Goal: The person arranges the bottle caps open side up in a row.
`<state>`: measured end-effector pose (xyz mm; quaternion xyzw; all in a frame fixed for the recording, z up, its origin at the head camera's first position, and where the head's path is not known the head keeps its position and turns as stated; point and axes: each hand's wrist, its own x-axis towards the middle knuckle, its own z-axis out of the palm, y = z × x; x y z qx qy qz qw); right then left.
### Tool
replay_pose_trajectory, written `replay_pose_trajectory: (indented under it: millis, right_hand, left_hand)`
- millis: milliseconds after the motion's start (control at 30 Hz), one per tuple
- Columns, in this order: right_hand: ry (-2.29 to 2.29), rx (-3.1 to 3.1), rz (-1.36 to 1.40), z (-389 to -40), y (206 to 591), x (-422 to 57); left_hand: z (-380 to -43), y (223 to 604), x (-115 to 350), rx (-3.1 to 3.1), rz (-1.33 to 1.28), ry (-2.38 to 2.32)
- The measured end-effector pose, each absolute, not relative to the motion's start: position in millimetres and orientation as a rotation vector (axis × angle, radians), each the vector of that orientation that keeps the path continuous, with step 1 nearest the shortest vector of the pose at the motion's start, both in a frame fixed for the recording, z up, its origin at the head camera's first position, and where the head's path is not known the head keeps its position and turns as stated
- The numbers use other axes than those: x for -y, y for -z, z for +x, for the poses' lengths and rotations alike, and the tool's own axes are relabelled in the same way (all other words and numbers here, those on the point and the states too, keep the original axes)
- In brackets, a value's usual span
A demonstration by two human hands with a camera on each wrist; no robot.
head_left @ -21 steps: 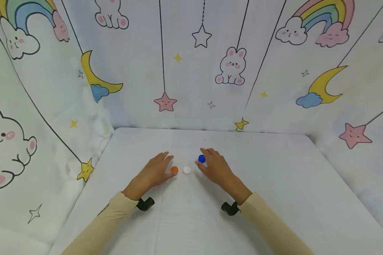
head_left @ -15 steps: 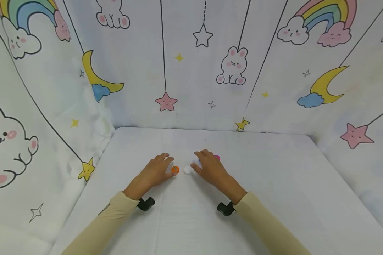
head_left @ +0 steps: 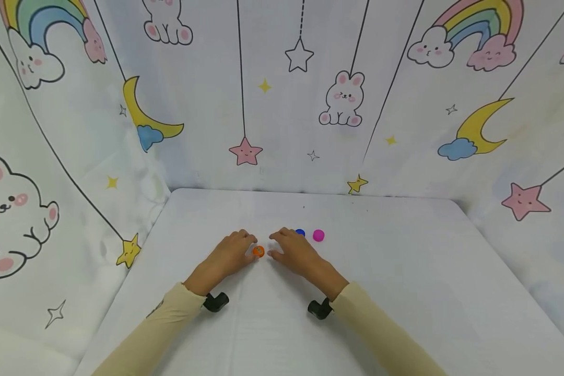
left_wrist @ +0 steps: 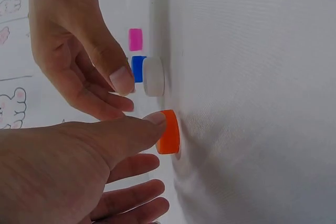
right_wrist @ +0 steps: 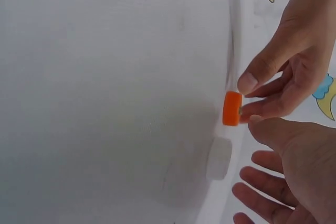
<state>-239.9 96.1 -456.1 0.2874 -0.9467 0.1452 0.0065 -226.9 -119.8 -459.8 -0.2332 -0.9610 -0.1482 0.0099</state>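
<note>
An orange bottle cap (head_left: 259, 251) lies on the white table beside my left hand (head_left: 229, 253). In the left wrist view the left thumb overlaps the cap's edge; whether it touches I cannot tell. The other left fingers are spread, loosely bent. My right hand (head_left: 297, 251) hovers just right of the orange cap, its thumb and fingers apart with nothing between them. It hides a white cap (left_wrist: 154, 77) from the head view; the right wrist view shows that cap lying by the right fingers. A blue cap (head_left: 300, 232) shows partly behind the right hand, near a magenta cap (head_left: 318, 235).
The white tabletop (head_left: 395, 271) stretches out around the hands. A white curtain (head_left: 192, 94) printed with rabbits, stars and moons stands behind it and along both sides. A small black device (head_left: 216, 302) is strapped at each wrist.
My right hand has moved left, from beside the blue cap to over the white one. The magenta cap has come into view and the white cap is hidden. The left hand has stayed nearly still.
</note>
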Motion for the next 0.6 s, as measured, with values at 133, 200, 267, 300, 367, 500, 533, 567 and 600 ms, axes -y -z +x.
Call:
replay_pose_trajectory:
  millis: [133, 200, 267, 300, 367, 500, 533, 567, 600]
  right_hand:
    - [-0.412, 2.964, 0.933, -241.9, 459.2, -89.9]
    - [-0.393, 2.963, 0.943, -242.6, 460.1, -87.0]
    - [-0.376, 2.962, 0.946, -242.7, 460.4, -84.5]
    - [-0.369, 2.958, 0.949, -242.7, 460.3, -83.4]
    - [-0.354, 2.951, 0.955, -242.2, 460.2, -81.5]
    - [-0.326, 2.936, 0.963, -241.4, 459.0, -78.7]
    - [-0.320, 2.939, 0.963, -241.3, 458.7, -78.0]
    - [-0.316, 2.940, 0.965, -241.4, 458.3, -77.4]
    - [-0.313, 2.943, 0.966, -241.6, 458.0, -76.6]
  left_hand:
    - [-228.3, 463.1, 119.7, 2.985, -0.733, 0.477]
    - [-229.1, 463.8, 119.3, 2.971, -0.739, 0.479]
    - [-229.6, 463.7, 118.7, 2.973, -0.739, 0.485]
    - [-229.9, 463.6, 118.3, 2.973, -0.738, 0.488]
    - [-230.4, 463.5, 117.8, 2.973, -0.733, 0.486]
    - [-230.6, 463.5, 117.2, 2.968, -0.732, 0.478]
    - [-230.5, 463.6, 117.2, 2.962, -0.735, 0.475]
    - [-230.3, 463.5, 117.1, 2.957, -0.739, 0.472]
    - [-230.2, 463.8, 117.2, 2.953, -0.742, 0.469]
